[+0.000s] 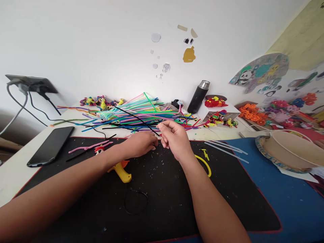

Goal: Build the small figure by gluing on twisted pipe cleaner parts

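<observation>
My left hand is closed over the middle of the black mat, fingers curled inward. Close beside it, my right hand is raised with thumb and fingers pinched together. A black pipe cleaner slants across the coloured bundle and ends by the fingers of both hands; whether either hand grips it I cannot tell. Under my left wrist lies a yellow glue gun, partly hidden. A small red-topped figure and a pink pipe cleaner lie behind my left forearm. A yellow curved piece shows beside my right forearm.
Behind the mat lies a big pile of colourful pipe cleaners. A phone lies left, below a power strip. Translucent sticks, a black flask and a round tray are on the right. A thin black loop lies in front.
</observation>
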A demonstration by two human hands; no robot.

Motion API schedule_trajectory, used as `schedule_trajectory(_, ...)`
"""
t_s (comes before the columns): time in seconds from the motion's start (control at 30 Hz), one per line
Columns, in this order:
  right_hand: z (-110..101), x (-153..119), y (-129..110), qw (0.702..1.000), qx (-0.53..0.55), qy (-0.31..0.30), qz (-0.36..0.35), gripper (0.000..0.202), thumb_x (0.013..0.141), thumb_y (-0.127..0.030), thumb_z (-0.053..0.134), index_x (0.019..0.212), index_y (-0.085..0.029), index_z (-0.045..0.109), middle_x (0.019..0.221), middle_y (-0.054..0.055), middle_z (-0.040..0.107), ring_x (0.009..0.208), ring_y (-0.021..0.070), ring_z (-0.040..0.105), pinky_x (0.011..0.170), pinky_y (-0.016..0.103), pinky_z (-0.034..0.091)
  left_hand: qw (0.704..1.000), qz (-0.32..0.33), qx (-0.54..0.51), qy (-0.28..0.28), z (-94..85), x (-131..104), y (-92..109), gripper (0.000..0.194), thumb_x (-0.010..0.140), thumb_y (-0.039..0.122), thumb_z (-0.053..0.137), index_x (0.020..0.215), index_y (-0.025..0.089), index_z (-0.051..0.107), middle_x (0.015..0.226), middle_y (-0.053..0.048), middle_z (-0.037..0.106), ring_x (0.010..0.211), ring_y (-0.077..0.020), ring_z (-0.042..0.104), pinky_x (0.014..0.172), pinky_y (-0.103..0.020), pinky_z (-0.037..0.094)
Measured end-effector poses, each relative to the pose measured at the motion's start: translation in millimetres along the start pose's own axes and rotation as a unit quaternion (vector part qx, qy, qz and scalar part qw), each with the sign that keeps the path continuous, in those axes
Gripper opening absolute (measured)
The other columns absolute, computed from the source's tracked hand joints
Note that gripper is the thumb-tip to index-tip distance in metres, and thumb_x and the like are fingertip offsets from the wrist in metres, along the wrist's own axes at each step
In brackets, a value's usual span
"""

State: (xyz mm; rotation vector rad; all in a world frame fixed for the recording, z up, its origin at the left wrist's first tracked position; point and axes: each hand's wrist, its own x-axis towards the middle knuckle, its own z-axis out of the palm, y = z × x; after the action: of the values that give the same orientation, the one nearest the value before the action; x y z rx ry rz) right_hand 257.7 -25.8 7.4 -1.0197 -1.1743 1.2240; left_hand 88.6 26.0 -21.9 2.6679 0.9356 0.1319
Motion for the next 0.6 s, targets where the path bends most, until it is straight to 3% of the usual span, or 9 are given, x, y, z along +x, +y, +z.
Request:
schedule_trajectory(0.27,-1,0,1,1.0,-0.014,-0.006,-0.009,0.028,0.088,-0.047,0.072,0.084,-0.021,0.063,0.049,-0.01,0.047,0.037,0.0079,0.044,0.038,0.021,0.031,1.0,-0.005,-0.014,-0.012,2.7,6,-2,0.019,0.085,0.012,0.063,0.097,0.023,0.073,0.105,-0.003,0.078,0.098,-0.0247,0.072,0.079,-0.031,0.049)
schedule_trajectory(0.6,-2,-1,3,0.998,-0.053,-0.011,-0.01,0.028,0.091,-0.048,0.069,0.086,-0.022,0.064,0.051,-0.009,0.05,0.038,0.008,0.044,0.039,0.021,0.032,0.999,-0.007,-0.028,-0.021,3.5,12,0,0.017,0.086,0.022,0.058,0.09,0.022,0.074,0.09,-0.006,0.077,0.077,-0.0221,0.068,0.069,-0.03,0.046)
